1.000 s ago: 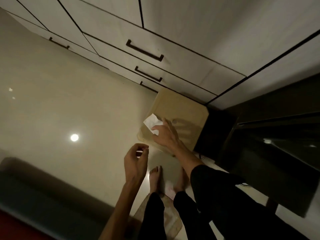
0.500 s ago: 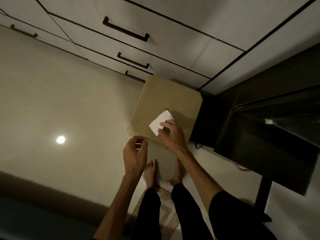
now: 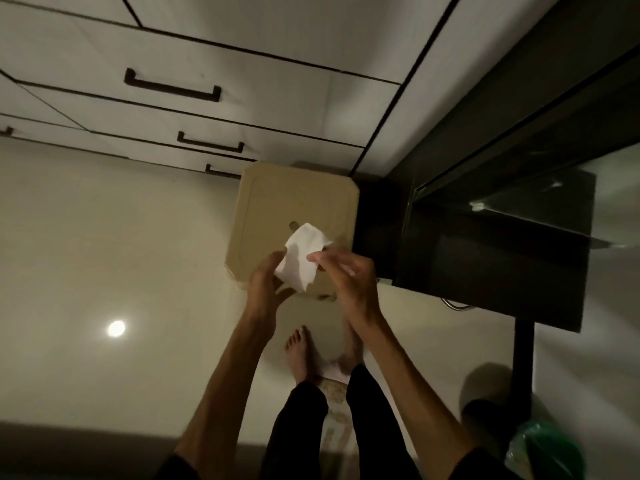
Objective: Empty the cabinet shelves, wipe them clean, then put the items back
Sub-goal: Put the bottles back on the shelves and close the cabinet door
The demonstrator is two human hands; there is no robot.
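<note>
A white tissue [image 3: 302, 261] hangs between my two hands above a beige plastic stool [image 3: 298, 199]. My left hand [image 3: 265, 289] holds its lower left edge with fingers curled under it. My right hand [image 3: 346, 275] pinches its right edge between thumb and fingertips. The stool has a small hole in the middle of its seat and stands against white drawer fronts [image 3: 221, 126] with dark handles [image 3: 173, 86].
A dark glass-topped table [image 3: 498, 244] stands right of the stool on a black leg [image 3: 523, 368]. My bare feet [image 3: 298, 351] stand on a small mat [image 3: 334, 417] on the glossy floor. A green bag [image 3: 543, 452] lies at the lower right.
My right hand lifted the tissue off the stool seat. My left hand rose to meet it and took hold of the tissue's lower edge.
</note>
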